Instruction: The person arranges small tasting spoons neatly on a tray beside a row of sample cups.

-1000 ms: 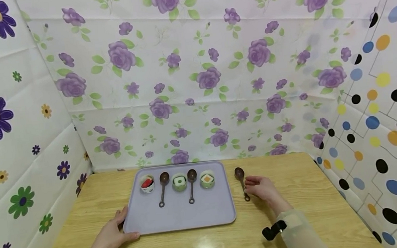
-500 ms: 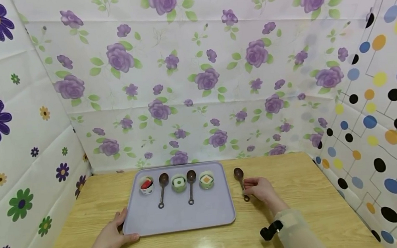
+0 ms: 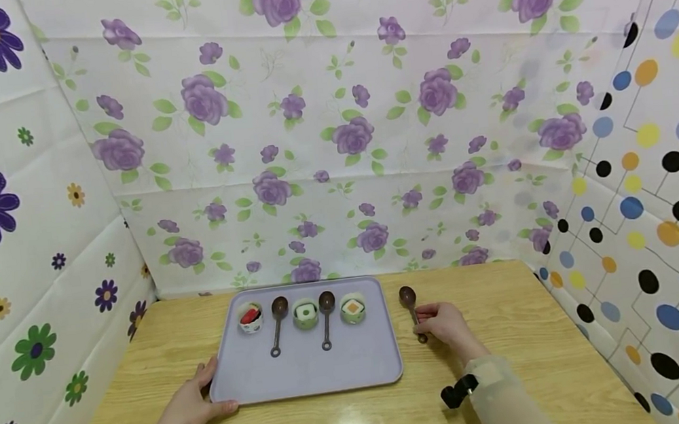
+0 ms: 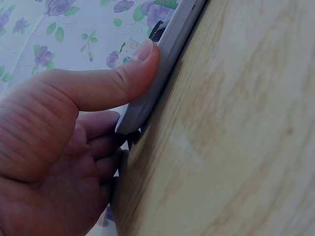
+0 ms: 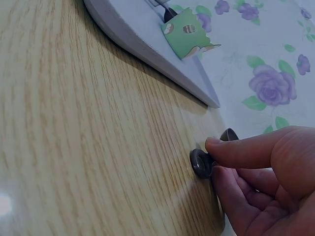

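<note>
**Ana:** Head view first: what does each hand have?

**Ben:** The left hand point(image 3: 186, 407) grips the near-left corner of the lilac tray point(image 3: 306, 372), thumb on the rim and fingers tucked under it, as the left wrist view shows. The right hand point(image 3: 445, 324) pinches the handle end of the loose brown spoon point(image 3: 410, 304), which lies flat on the worktop point(image 3: 511, 332) just beside the tray's right edge, bowl pointing to the far edge.

**Ana:** And on the tray?

**Ben:** Three small cups along its far side, with two more spoons lying between them, handles pointing to the near edge.

**Ana:** So which step is this?

**Ben:** I'd judge it the pick-up of that third spoon. The right wrist view shows thumb and fingertips point(image 5: 221, 147) closed on the ringed handle end, but it has not left the wood. The next move seems to call for a firm pinch and a clean lift, with the tray held steady.

**Ana:** Any change from a second ago?

**Ben:** Little. The right hand has crept in along the handle; tray, cups and left hand have stayed put.
</note>
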Demonstrator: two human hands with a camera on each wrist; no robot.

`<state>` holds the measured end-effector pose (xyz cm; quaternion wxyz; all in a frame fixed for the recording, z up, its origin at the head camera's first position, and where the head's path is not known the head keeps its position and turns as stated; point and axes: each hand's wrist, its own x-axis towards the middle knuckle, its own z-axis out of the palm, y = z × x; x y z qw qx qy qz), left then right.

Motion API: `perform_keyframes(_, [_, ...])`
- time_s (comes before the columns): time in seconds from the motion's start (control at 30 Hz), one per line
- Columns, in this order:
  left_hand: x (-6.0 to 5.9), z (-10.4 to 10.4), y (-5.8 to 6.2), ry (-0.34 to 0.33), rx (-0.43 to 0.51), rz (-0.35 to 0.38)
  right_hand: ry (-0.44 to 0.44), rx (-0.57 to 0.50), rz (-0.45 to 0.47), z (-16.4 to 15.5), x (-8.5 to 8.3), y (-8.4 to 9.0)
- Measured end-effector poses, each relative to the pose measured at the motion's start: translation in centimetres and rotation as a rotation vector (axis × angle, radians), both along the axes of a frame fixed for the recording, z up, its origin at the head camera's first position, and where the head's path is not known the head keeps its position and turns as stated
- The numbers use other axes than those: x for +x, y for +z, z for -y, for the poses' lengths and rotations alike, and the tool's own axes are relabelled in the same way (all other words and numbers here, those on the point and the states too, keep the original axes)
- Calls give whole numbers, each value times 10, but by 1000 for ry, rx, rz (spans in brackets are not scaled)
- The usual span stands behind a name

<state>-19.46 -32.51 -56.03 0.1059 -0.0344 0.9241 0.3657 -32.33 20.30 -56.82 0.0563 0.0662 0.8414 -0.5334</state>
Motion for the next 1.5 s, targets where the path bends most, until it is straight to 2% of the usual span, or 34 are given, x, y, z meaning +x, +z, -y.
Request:
perform_keyframes(0.33, [-1,1,-1,-4,3,6,6,92,-20,2,1,3])
perform_keyframes(0.57, [0,1,0,-12,0,0,5,81,-4,2,2,5])
perform_keyframes(1.1, [0,1,0,-3,22,9,9,64,-26,-1,0,-2])
perform_keyframes(1.5, [0,2,-3,-14,2,-18,21,50,-33,-1,2,1])
